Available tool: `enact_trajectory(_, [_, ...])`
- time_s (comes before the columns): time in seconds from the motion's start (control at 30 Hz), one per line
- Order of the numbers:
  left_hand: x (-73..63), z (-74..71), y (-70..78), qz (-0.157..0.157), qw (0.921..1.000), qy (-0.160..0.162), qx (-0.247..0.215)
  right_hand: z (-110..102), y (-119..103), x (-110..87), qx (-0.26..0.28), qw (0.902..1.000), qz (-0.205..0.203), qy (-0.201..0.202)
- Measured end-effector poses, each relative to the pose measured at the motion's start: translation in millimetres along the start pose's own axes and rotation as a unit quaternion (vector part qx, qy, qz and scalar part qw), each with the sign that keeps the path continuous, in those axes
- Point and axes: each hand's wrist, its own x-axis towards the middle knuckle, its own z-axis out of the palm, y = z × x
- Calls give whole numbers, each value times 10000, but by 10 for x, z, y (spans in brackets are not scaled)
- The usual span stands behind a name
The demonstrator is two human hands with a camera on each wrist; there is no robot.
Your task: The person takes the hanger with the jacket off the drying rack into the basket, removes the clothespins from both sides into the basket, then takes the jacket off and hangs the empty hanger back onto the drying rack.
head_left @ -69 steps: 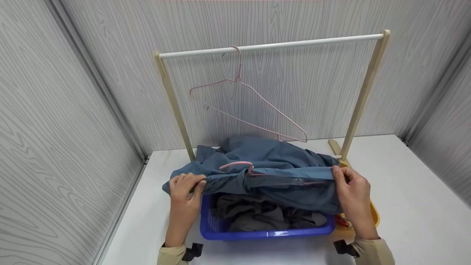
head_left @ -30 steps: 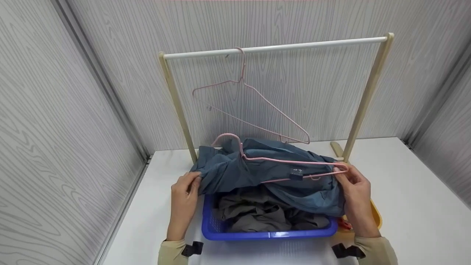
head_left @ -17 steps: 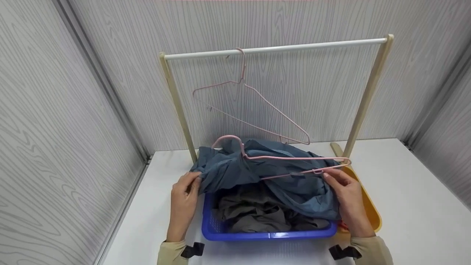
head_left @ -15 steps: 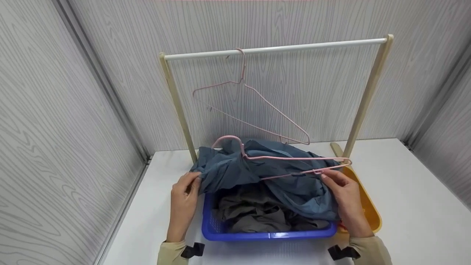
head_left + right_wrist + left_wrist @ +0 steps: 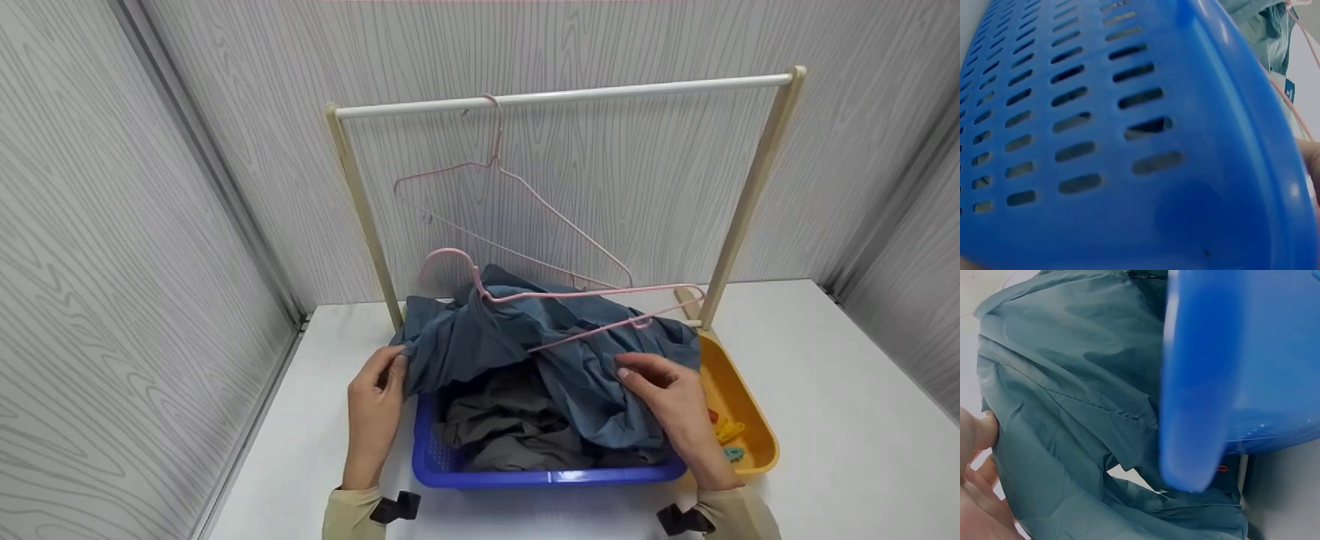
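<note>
A blue-grey garment (image 5: 457, 345), its exact kind unclear, lies bunched over the back of a blue basket (image 5: 551, 478). My left hand (image 5: 376, 397) pinches its left edge between thumb and fingers; the left wrist view shows the thumb (image 5: 985, 430) on the cloth. A pink clothes hanger (image 5: 577, 293) sits with its left part inside the garment, while its hook and right arm stick out bare. My right hand (image 5: 671, 405) pinches a fold of the cloth below the hanger's lower bar. The basket hides most of that hand in the right wrist view.
A second pink hanger (image 5: 559, 217) hangs from the white rail (image 5: 637, 89) of a wooden-legged rack behind. Dark grey clothing (image 5: 517, 431) fills the basket. On the right stands a yellow tray (image 5: 759, 420) with small coloured clips (image 5: 727, 430).
The hanger's right arm has come out of the garment and tilted upward. My right hand has shifted left, from the hanger's right end to the cloth below it. My left hand keeps its grip.
</note>
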Motion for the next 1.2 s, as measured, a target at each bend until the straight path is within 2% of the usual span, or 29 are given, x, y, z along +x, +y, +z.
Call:
enact_trajectory(0.13, [6, 4, -8, -126, 9999, -2, -22, 70, -10, -25, 130, 9983, -450, -340])
enact_trajectory(0.27, [3, 15, 7, -362, 9993, -54, -10, 143, -4, -43, 98, 9917, -844, -960])
enact_trajectory(0.37, [1, 27, 20, -508, 9986, -92, 63, 185, 14, -60, -258, 9856, -977, -1352])
enact_trajectory(0.5, [-7, 51, 19, -669, 9975, -196, 132, 218, 66, -69, -643, 9782, -890, -1764])
enact_trajectory(0.67, [-40, 109, -288, -752, 9964, -354, 155, 206, 123, -51, -807, 9731, -701, -2040])
enact_trajectory(0.73, [-50, 124, -403, -732, 9965, -392, 137, 175, 110, -41, -824, 9730, -658, -2051])
enact_trajectory(0.83, [-51, 119, -401, -687, 9965, -446, 152, 108, 39, -33, -743, 9765, -626, -1925])
enact_trajectory(0.93, [-50, 121, -385, -635, 9965, -504, 181, 34, -67, -37, -604, 9831, -699, -1583])
enact_trajectory(1.07, [-50, 134, -359, -572, 9958, -665, 252, -62, -224, -60, -447, 9885, -1021, -1027])
enact_trajectory(1.2, [-60, 160, -350, -340, 9953, -853, 308, -127, -364, -97, -399, 9858, -1501, -637])
